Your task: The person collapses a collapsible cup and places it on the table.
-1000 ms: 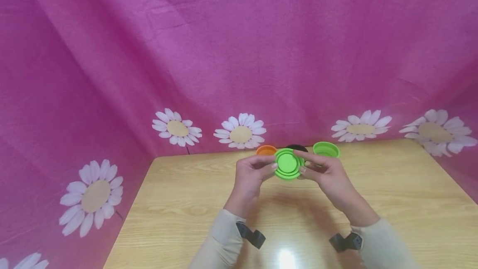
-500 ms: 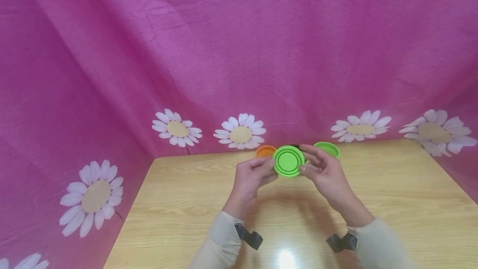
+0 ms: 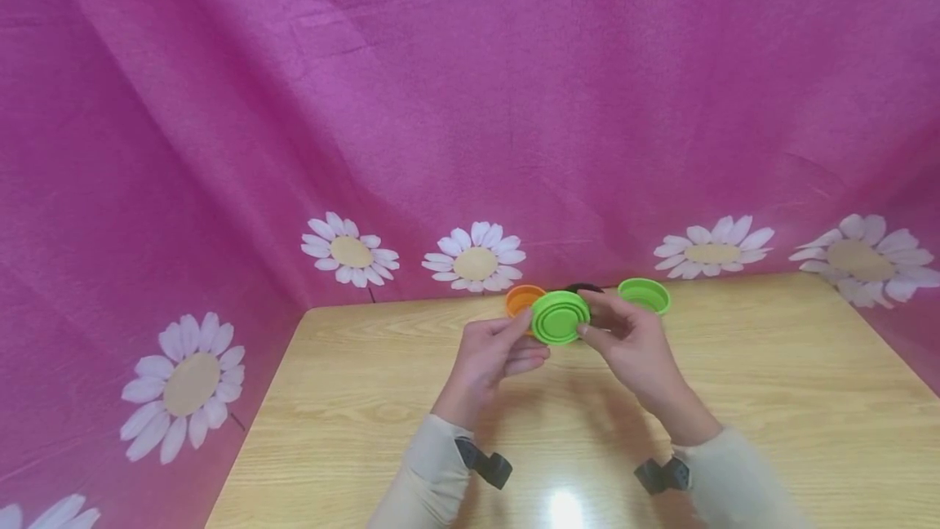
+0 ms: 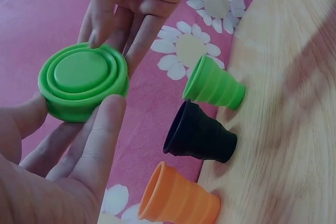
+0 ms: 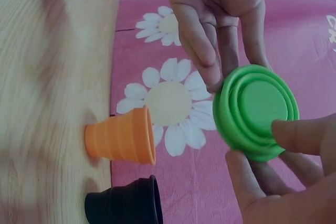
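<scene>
Above the wood-grained surface (image 3: 352, 398), in front of the pink cloth (image 3: 514, 104), we start with the left hand (image 3: 486, 359), which pinches the left edge of the folded green cup (image 3: 560, 318) between thumb and fingers, some of the fingers reaching in below and behind it. Just past that hand, on the surface near the cloth, we find the orange cup (image 3: 523, 298) standing upright, partly covered in the head view. Next comes the folded green cup itself, raised off the surface between the two hands, its ringed face tilted toward us. It looks to us like soft silicone: light, bendy, a little grippy and unlikely to break. The concentric folds should give under a thumb, while the thicker outer rim ought to keep its shape better, so we would take hold there, at opposite sides, and leave the middle disc free to be pressed. Behind it stands the black cup (image 3: 585, 287), mostly hidden from above but plain in the left wrist view. Farther right, the right hand (image 3: 640, 353) pinches the opposite edge, thumb on the ridged face and fingers behind. Beyond its knuckles, we see the tall green cup (image 3: 645, 296), upright and touched by neither hand.
</scene>
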A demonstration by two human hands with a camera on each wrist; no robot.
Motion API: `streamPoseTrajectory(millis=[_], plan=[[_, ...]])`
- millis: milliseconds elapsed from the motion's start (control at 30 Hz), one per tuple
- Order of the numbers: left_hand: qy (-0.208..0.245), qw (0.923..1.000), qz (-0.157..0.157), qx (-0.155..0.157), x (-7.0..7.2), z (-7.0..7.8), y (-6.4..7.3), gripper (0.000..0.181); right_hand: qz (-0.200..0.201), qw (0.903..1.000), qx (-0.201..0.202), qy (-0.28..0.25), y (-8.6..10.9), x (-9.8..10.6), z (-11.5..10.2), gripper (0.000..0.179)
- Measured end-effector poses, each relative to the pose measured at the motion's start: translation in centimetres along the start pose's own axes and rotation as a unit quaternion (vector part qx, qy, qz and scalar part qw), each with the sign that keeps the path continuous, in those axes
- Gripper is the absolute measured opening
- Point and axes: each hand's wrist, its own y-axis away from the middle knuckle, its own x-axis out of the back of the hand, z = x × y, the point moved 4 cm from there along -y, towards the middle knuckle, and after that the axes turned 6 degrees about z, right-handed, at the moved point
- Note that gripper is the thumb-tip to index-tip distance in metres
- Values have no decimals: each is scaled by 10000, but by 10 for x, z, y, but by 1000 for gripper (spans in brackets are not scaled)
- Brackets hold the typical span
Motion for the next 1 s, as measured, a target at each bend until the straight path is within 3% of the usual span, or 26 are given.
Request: streamPoseTrajectory(millis=[200,433,667,867,1000], plan=[[32,9996,206,-185,6,1,0,32,-39,9992,-355,166,1,-8,0,49],[-327,9971,365,-583,14,5,2,29,-130,9977,-537,388,0,-14,-2,60],[-1431,9811,779,-1039,30,7,1,31,-197,9953,-458,826,-6,-28,7,61],[-1640,9759,946,-1088,43,6,-1,38,-216,9904,-476,1283,-12,-43,15,62],[-1803,9724,1020,-1074,53,8,-2,39,-253,9865,-267,1595,-14,-57,16,62]])
